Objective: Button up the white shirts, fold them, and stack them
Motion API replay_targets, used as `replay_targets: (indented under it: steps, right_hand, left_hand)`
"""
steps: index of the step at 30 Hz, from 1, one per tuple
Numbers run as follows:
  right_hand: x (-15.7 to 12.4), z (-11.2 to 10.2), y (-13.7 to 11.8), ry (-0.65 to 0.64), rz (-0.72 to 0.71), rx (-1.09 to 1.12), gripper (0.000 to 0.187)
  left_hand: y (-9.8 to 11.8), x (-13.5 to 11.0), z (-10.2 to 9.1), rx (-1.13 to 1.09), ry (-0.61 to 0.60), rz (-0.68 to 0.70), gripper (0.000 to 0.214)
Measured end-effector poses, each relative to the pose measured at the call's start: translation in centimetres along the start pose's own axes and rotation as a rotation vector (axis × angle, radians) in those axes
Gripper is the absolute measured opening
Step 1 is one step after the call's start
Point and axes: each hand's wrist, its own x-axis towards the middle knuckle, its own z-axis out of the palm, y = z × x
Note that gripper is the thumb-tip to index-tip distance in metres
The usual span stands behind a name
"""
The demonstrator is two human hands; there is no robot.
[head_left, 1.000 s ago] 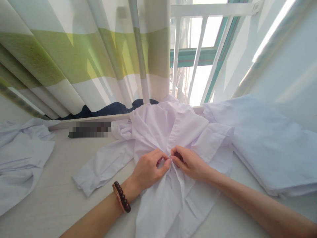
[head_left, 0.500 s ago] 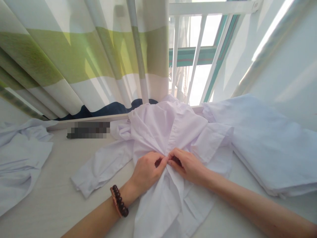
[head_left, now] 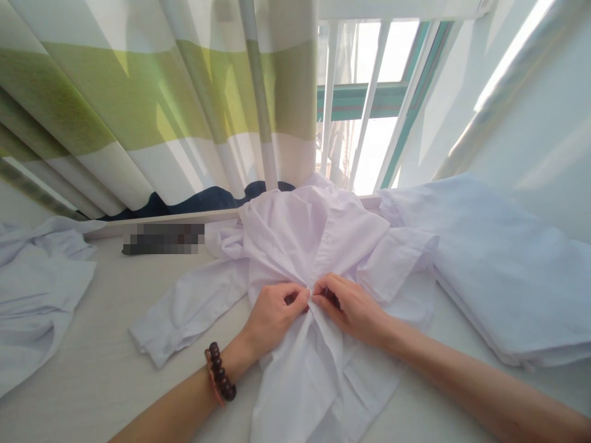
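A white long-sleeved coat or shirt (head_left: 295,240) lies spread in front of me, its cloth drawn into folds at the middle of its front. My left hand (head_left: 279,311), with a dark beaded bracelet (head_left: 220,372) at the wrist, pinches the front edge there. Close beside it, my right hand (head_left: 344,304) pinches the same spot from the other side, fingertips almost touching the left ones. Any button between the fingertips is too small or hidden to make out. One sleeve (head_left: 189,307) stretches out to the left; the other side is bunched at the right.
Folded white cloth (head_left: 503,264) lies stacked at the right, and another white garment (head_left: 41,295) at the left. A pixelated dark object (head_left: 161,239) rests near the back ledge. Behind hang a green-striped curtain (head_left: 207,92) and white railing bars (head_left: 369,104).
Both hands stay pinched at the same place on the garment. The left hand has shifted very slightly left, its fingertips a little apart from the right ones. The view has tilted slightly.
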Motion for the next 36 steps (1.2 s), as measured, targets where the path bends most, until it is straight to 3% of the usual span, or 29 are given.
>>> replay_targets:
  steps: [10,17,25,36]
  right_hand:
    - [-0.1,0.0,0.2,0.031,-0.022,0.043,0.009]
    - [0.1,-0.6,0.5,-0.016,-0.046,0.094,0.007]
    - [0.3,-0.3,0.3,-0.024,0.040,0.185,0.006]
    - [0.0,0.3,-0.5,0.035,0.076,0.002,0.011]
  left_hand:
    - [0.5,0.3,-0.8,-0.144,-0.123,-0.059,0.027]
    - [0.4,-0.2,0.0,-0.092,-0.056,-0.041,0.026]
    - [0.1,0.0,0.0,0.014,0.035,0.012,0.019]
    - [-0.4,-0.1,0.0,0.187,0.098,0.183,0.015]
